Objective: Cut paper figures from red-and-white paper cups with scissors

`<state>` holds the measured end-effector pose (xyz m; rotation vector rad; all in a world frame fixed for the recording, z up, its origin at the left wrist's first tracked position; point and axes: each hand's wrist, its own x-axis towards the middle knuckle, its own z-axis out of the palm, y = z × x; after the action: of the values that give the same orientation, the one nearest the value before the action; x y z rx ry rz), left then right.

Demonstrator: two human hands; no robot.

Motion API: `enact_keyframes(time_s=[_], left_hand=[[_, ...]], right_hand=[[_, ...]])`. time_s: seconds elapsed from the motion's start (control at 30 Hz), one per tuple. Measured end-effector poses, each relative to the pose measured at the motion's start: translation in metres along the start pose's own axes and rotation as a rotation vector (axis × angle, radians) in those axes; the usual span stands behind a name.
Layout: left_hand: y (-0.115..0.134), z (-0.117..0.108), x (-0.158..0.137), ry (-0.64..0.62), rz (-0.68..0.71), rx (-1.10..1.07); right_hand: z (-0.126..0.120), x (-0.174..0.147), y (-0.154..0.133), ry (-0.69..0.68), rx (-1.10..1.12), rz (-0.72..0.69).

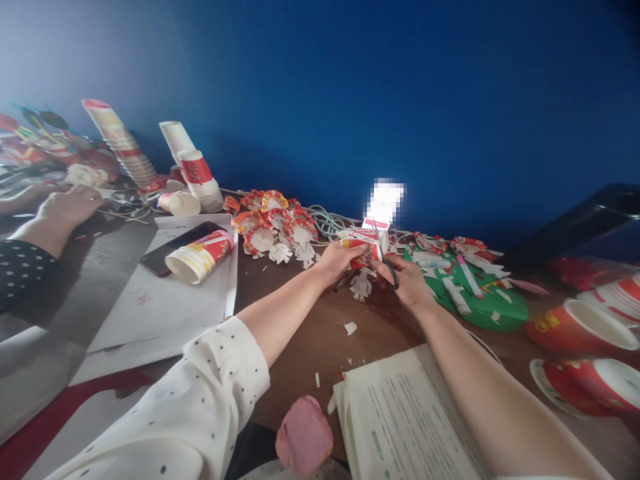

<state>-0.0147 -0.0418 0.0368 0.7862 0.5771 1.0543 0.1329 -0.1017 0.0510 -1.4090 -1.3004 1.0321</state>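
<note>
Cup piece (pixel 351 238) pinched in L hand (pixel 340 263), above table (pixel 305 340). R hand (pixel 409 285) curled round scissors (pixel 394 276), which point up at piece; can't tell if touching. Scraps (pixel 351 328) on table btwn arms. Cutouts (pixel 274 225) piled L of piece, nr wall (pixel 300 133). Pink marker (pixel 469 276) on green sheet (pixel 505 311) to R. Co-worker's hand (pixel 73 209) far L.

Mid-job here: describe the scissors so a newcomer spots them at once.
Below the blue wall is a brown table. Above it, the person's right hand, right of the left hand, grips the scissors. Their black looped handle sets them apart from the pale paper pieces nearby.
</note>
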Motion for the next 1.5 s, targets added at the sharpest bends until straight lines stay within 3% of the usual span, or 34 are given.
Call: enact_keyframes(time_s=[0.33, 0.5, 0.6, 0.77, 0.9, 1.03, 1.17, 1.5], left_hand=[[-0.004, -0.005, 0.005, 0.009, 0.056, 0.090], [-0.006, -0.005, 0.001, 0.007, 0.030, 0.279], [-0.005, -0.005, 0.001, 0.046, 0.024, 0.249], [-0.007, -0.015, 0.010, 0.187, 0.046, 0.114], [-0.008, -0.020, 0.015, 0.248, 0.081, 0.048], [-0.006, -0.018, 0.014, 0.285, 0.043, -0.009], [-0.003, -0.014, 0.011, 0.283, 0.042, -0.032], [-0.001, -0.013, 0.006, 0.234, 0.093, -0.048]], right_hand=[[0.004, 0.002, 0.005, 0.060, -0.023, -0.022], [-0.011, 0.011, 0.011, 0.197, 0.022, -0.045], [-0.020, 0.014, 0.011, 0.230, -0.021, -0.049], [-0.027, 0.014, 0.006, 0.356, -0.458, -0.176], [-0.043, 0.014, -0.006, 0.404, -0.970, -0.036], [-0.062, 0.016, -0.016, 0.339, -1.279, 0.144], [-0.070, 0.017, -0.016, 0.196, -1.344, 0.244], [-0.078, 0.016, -0.016, -0.070, -1.326, 0.130]])
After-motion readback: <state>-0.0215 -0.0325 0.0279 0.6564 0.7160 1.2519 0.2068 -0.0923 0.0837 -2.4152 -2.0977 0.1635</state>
